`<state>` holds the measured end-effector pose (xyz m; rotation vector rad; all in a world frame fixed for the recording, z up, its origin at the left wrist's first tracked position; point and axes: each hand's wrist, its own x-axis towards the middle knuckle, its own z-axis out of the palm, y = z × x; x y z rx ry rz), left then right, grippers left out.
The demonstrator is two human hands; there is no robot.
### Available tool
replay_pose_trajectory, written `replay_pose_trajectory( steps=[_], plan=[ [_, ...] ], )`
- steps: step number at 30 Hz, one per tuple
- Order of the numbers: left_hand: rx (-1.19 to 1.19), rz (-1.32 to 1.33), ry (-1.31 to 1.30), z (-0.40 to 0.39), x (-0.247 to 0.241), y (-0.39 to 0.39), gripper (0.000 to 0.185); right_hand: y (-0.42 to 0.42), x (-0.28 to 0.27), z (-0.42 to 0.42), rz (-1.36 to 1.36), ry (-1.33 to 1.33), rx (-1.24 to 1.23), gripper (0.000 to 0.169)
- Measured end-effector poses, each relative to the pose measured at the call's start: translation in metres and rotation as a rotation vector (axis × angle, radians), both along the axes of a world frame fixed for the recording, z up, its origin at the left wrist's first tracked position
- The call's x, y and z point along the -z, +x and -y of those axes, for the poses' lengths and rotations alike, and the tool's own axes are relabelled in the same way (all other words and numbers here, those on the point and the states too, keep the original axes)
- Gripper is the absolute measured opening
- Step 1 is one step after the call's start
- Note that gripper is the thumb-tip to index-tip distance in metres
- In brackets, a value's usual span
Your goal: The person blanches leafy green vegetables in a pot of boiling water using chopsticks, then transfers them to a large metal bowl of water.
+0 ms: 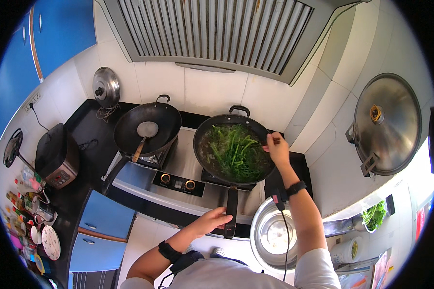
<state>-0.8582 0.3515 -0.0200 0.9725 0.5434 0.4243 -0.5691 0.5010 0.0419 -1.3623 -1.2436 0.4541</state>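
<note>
My left hand (212,221) grips the long black handle (232,209) of a wok (199,155) on the right burner. Long-stemmed leafy greens (235,151) lie in bubbling liquid inside it. At the wok's right rim, my right hand (277,150) holds what look like thin dark chopsticks (257,144), mostly hidden by the fingers and pointing into the greens. A second wok (124,133) sits on the left burner; a wooden-handled metal spatula (147,129) rests in it.
A steel basin (256,234) is below my right forearm. Pan lids (390,123) (106,86) are at the right wall and back left corner. A rice cooker (59,159), bottles and a floral plate (51,242) line the left counter. The range hood (209,36) hangs above.
</note>
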Motion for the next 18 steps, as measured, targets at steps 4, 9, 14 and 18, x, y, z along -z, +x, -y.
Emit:
replay_pose_trajectory(
  steps=[4,9,14,18],
  plan=[
    [0.002,-0.003,-0.010,0.000,0.004,-0.001,0.029,-0.031,0.004,-0.020,0.232,0.014,-0.171,0.017],
    [0.020,-0.005,0.001,0.000,0.002,0.000,0.030,-0.037,-0.020,-0.017,0.048,-0.140,-0.294,0.019],
    [-0.026,-0.029,0.013,0.001,0.006,-0.002,0.029,-0.052,-0.079,0.006,0.063,-0.062,-0.242,0.024],
    [-0.002,-0.015,0.021,-0.001,0.004,-0.002,0.028,-0.070,-0.067,0.019,-0.059,-0.111,-0.466,0.020]
  ],
)
